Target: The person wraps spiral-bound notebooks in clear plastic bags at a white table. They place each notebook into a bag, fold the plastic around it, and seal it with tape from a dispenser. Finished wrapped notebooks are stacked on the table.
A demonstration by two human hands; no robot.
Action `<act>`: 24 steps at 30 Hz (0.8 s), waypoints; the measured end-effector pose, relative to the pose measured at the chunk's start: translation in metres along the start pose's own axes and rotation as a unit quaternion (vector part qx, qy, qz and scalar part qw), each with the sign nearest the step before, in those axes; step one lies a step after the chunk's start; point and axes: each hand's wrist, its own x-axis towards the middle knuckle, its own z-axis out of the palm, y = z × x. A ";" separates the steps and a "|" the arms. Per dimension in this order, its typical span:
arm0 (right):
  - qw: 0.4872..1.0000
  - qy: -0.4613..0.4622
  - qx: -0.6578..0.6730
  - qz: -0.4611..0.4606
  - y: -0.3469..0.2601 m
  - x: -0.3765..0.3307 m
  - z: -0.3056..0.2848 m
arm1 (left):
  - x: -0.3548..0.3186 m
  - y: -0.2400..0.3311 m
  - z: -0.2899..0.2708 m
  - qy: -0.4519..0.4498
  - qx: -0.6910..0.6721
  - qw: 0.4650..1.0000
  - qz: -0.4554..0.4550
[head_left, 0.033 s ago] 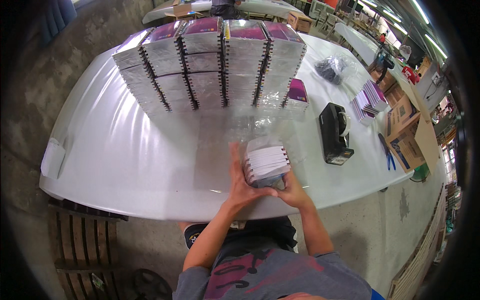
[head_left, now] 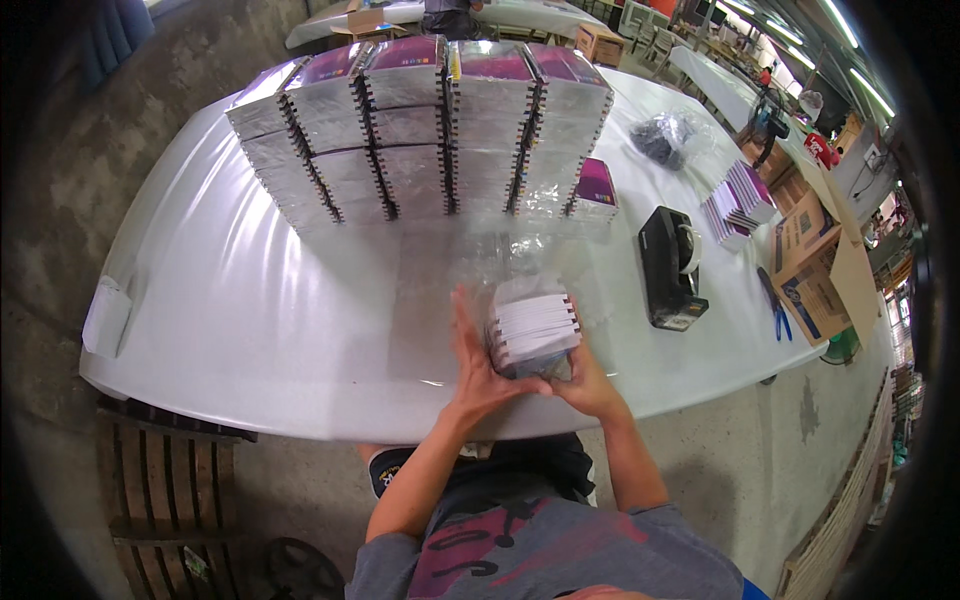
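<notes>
Gripping the stack of booklets (head_left: 538, 325) at its right side, the right hand (head_left: 592, 388) is closed on it near the front edge of the desk (head_left: 240, 340). The left hand (head_left: 478, 377) stands wide at the left, fingers straight, thumb toward the right one. Clear film (head_left: 528, 248) surrounds the stack (loose at its far end). Beyond stand rows of booklet piles (head_left: 405, 125); rightward, a black tape dispenser (head_left: 657, 265).

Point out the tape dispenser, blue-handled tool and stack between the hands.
Tape dispenser (head_left: 662, 270): head view, on its black body.
Blue-handled tool (head_left: 771, 296): head view, near its middle.
Stack (head_left: 537, 326): head view, white edges.
</notes>
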 end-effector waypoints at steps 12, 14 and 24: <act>0.991 0.077 0.030 -0.105 -0.019 -0.003 -0.017 | 0.029 0.027 -0.039 -0.097 0.129 0.957 0.240; 0.992 0.055 -0.028 -0.106 -0.023 -0.001 -0.016 | 0.032 0.026 -0.038 -0.114 0.111 0.956 0.245; 0.917 -0.009 -0.353 -0.186 -0.053 0.015 -0.022 | 0.045 0.038 -0.044 -0.112 0.043 0.947 0.297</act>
